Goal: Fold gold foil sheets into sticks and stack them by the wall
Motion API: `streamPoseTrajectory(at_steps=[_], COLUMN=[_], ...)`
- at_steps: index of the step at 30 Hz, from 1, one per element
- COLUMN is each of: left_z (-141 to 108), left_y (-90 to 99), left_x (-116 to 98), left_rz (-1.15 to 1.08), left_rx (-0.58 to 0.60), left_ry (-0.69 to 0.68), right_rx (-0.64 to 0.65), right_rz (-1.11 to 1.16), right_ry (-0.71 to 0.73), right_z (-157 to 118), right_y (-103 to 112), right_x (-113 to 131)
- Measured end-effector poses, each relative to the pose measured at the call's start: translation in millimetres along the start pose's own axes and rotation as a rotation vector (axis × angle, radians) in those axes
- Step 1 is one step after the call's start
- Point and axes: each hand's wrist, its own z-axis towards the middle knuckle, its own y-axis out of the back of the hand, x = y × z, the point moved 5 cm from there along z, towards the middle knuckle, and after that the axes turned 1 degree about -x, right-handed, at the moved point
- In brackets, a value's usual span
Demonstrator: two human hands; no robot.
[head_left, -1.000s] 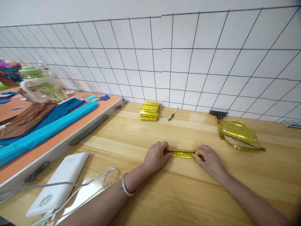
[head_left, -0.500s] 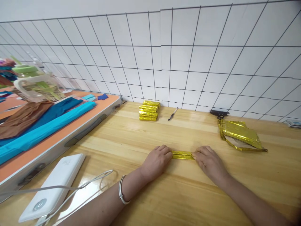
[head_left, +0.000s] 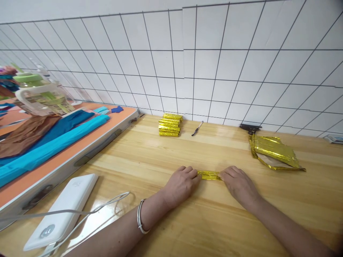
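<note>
A narrow folded strip of shiny gold foil [head_left: 210,175] lies flat on the wooden table, stretched between my hands. My left hand [head_left: 183,184] has its curled fingers closed on the strip's left end. At the other end, my right hand [head_left: 237,184] pinches the foil between thumb and fingers. The ends of the strip are hidden under the fingers. Behind, near the wall, sits a bundle of folded gold foil strips [head_left: 169,125]. More gold foil, a flat folded piece [head_left: 278,151] with a loose band, rests at the right.
A pen [head_left: 197,129] and a black clip [head_left: 250,128] lie near the tiled wall. At the left are a white power bank [head_left: 63,210] with cables and an orange-topped board [head_left: 118,121] bearing blue and brown material and a green-lidded jug [head_left: 44,94].
My left hand has shifted slightly to the right along the foil strip, so a shorter stretch shows between the hands. My right hand has hardly moved.
</note>
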Motion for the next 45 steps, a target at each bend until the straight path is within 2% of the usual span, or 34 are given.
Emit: streamPoseTrajectory(at_steps=[4,11,14,17,20,25,28,31,34,40,45], left_z=[0,-4,-1,3,3,-10,-17,-19,-20,-33,-35], left_y=[-1.5,-11.0,-12.5,-12.2,-13.5,-12.8,-13.4,-13.1,-10.8,-7.9,-10.9], left_x=[-1,-6,-8,-13,-21,-26,-28,-28,-25,-3,17], left_rz=[-0.011,-0.012,0.02,0.084,0.135,0.073,0.011,-0.027,-0.063,-0.113,-0.139], left_rx=[-0.02,-0.081,-0.062,-0.043,-0.034,-0.087,-0.075,-0.054,-0.034,0.044,-0.037], left_ry=[0.002,-0.013,0.007,-0.005,-0.041,0.067,0.067,0.05,0.023,-0.059,-0.039], right_rx=[0.047,0.055,0.067,0.083,0.123,0.139,0.125,0.168,0.191,0.271,0.213], right_rz=[-0.027,-0.09,-0.098,-0.147,-0.252,-0.387,-0.34,-0.197,-0.053,0.059,0.066], right_ry=[0.008,0.025,-0.011,0.021,0.105,0.146,0.12,0.039,0.037,0.082,0.056], right_z=[1,2,-1,-2,2,13,16,15,13,-4,-18], right_y=[4,5,2,1,1,-6,-12,-16,-15,-10,-11], right_x=[7,13,9,10,22,47,57,60,64,49,22])
